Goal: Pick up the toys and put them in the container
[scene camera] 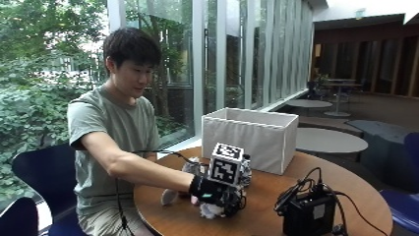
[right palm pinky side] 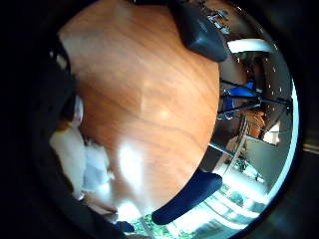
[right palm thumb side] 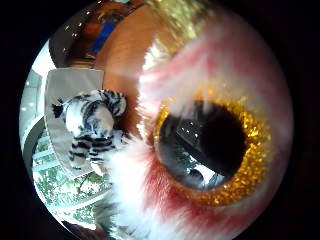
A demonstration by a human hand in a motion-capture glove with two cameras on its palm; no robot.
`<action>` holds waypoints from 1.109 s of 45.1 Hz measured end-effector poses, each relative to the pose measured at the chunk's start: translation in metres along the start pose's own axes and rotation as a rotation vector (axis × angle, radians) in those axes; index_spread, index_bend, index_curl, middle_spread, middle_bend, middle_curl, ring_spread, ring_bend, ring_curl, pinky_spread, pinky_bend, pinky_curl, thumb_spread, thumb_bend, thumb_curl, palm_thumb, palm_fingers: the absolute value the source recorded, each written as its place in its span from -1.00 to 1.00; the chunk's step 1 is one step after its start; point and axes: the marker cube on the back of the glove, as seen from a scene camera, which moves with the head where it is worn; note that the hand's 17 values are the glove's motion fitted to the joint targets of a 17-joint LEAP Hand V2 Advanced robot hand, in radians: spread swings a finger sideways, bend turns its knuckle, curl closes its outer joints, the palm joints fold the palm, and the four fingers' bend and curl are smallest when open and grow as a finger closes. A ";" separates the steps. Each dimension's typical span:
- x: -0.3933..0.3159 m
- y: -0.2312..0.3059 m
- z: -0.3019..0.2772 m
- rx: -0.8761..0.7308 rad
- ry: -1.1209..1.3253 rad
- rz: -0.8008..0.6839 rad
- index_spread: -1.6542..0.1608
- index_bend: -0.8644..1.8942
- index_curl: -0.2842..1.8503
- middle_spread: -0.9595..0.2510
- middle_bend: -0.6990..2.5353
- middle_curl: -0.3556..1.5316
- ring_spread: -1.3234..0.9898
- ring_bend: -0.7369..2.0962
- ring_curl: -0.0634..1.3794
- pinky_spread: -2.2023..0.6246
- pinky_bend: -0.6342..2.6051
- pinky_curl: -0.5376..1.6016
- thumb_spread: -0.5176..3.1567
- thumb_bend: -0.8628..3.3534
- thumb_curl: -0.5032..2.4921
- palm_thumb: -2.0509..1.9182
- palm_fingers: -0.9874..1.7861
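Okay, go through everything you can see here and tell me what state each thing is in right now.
Container: upright on the table, open at the top.
Pink and white plush toy: on the table, under the gloved right hand.
Striped plush toy: lying beside the container, untouched.

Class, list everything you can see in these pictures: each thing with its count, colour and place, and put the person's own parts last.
Table: one, round, brown wood, in front of the seated person.
Container: one, white fabric box, open top, on the table's far side.
Pink-and-white plush toy: one, with a large gold-rimmed glitter eye, on the table under the gloved hand, filling the thumb side palm view.
Striped plush toy: one, black and white, on the table near the container.
Black box with cables: one, on the table's near edge.
Chairs: dark blue, around the table; count unclear.
Right hand: black glove, down on the pink-and-white toy; fingers hidden.
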 end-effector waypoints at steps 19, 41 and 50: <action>-0.039 0.031 -0.151 0.117 0.200 -0.030 0.46 0.29 -0.19 0.07 0.06 0.22 -0.20 0.35 -0.22 0.32 -0.05 -0.12 -0.38 -0.53 -0.23 0.34 0.47; -0.261 0.032 -0.322 0.248 0.173 -0.331 0.47 0.33 0.01 0.12 0.11 0.33 -0.20 0.41 -0.09 0.31 0.00 -0.06 -0.49 -0.56 -0.12 0.36 0.39; -0.355 0.003 -0.330 0.277 0.245 -0.369 0.47 0.33 0.08 0.13 0.12 0.36 -0.20 0.41 -0.06 0.31 0.01 -0.05 -0.51 -0.57 -0.09 0.36 0.37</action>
